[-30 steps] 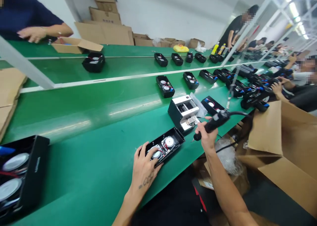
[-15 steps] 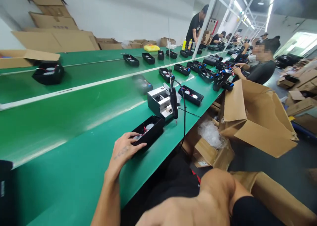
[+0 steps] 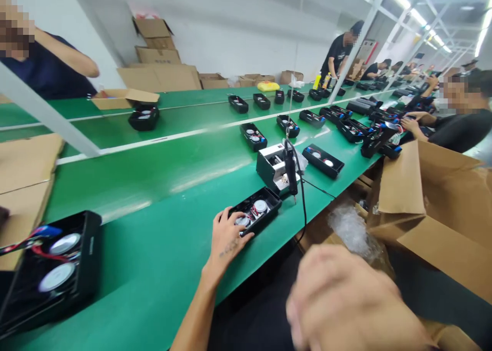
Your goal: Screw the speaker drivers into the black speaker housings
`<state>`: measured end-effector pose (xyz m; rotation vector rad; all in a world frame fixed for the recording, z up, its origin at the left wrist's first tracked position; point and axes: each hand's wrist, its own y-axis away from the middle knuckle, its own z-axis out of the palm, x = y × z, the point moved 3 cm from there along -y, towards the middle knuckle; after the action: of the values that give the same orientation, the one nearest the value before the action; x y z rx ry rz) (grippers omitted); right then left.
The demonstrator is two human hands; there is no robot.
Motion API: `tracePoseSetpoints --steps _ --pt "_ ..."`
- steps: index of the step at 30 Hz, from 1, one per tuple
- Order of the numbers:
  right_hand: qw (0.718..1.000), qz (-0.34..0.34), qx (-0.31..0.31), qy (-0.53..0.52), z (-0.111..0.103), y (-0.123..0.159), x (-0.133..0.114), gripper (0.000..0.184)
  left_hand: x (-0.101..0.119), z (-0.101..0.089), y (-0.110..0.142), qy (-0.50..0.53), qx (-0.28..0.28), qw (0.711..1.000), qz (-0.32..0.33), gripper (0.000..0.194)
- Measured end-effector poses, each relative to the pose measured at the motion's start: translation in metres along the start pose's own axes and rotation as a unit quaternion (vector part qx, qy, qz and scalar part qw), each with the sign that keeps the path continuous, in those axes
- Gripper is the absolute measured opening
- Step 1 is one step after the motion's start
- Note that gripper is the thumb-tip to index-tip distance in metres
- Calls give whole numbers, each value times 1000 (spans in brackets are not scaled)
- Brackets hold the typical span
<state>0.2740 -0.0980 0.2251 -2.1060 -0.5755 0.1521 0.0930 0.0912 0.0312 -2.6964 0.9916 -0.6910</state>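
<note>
Factory line, long green assembly surface (image 3: 154,248) stretching away, with a co-worker (image 3: 457,133) on the far right. Left hand (image 3: 227,243) is on an open black speaker housing (image 3: 255,211), fingers (image 3: 222,219) curled over its edge and holding it. Housing sits right under and just ahead of those fingers; two round drivers and red wires show inside. Right hand (image 3: 342,302) is large and blurred close to the camera, nothing visible in it; can't tell if its fingers are open or closed. Electric screwdriver (image 3: 291,171) hangs upright on its cable just beyond the left fingers, bit close above the surface, beside a black-and-white fixture (image 3: 267,169). Second open housing (image 3: 49,274) lies well left of the fingers. Cardboard box (image 3: 426,207) stands off to the right. Possible trouble: the hanging screwdriver could swing and its bit scratch a driver, a wire could get pinched if the housing is pushed against the fixture, and the moving right hand could catch the cable.
</note>
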Motion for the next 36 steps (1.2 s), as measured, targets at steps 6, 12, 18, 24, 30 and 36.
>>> tracePoseSetpoints --steps 6,12,18,24,30,36 --pt "934 72 -197 -291 160 18 92 27 14 4 19 -58 46 996 46 12" --pt "845 -126 -451 -260 228 45 94 18 11 1 32 -49 35 996 67 15" --pt "815 -203 -469 -272 231 35 93 15 19 -11 47 32 112 993 23 15" --pt "814 20 -422 -399 238 34 110 20 14 -9 58 77 156 984 -28 29" --pt "765 148 -407 -477 240 42 115 22 13 -13 60 94 151 983 -46 37" --pt "756 175 -391 -495 241 47 115 20 15 -26 52 105 172 976 -86 37"
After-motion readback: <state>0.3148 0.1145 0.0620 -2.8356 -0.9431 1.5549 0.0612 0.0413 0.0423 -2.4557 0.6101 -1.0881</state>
